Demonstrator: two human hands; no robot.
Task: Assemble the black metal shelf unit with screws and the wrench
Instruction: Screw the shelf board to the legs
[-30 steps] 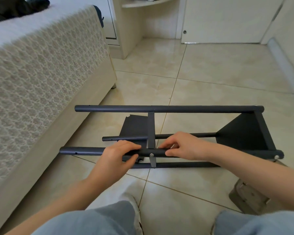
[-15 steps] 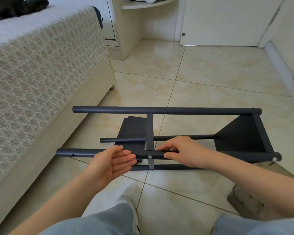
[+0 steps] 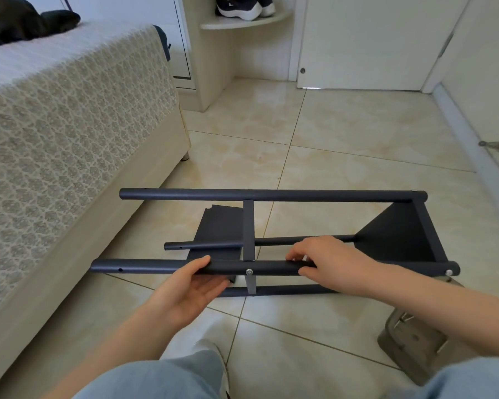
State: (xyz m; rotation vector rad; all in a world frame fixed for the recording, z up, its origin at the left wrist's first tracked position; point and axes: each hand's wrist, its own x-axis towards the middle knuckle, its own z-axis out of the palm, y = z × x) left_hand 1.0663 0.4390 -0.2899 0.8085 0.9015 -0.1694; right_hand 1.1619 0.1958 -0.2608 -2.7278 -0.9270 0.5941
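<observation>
The black metal shelf unit (image 3: 271, 194) lies on its side on the tiled floor, four round posts running left to right. Two triangular shelf panels sit between the posts, one mid-frame (image 3: 218, 226) and one at the right end (image 3: 398, 234). A silver screw head (image 3: 249, 272) shows on the near upper post (image 3: 144, 266), another (image 3: 448, 273) at its right end. My left hand (image 3: 190, 292) is palm-up under that post, thumb along its top, fingers straight. My right hand (image 3: 326, 262) grips the same post right of the middle screw. No wrench is visible.
A bed (image 3: 69, 145) with a patterned cover runs along the left, close to the posts' left ends. A slipper (image 3: 412, 344) lies under my right forearm. A corner shelf (image 3: 242, 21) with shoes and white doors stand at the back. My knees fill the bottom edge.
My left hand let go of the near post, opened palm-up, and now cups it from below with the thumb on top. My right hand kept its hold.
</observation>
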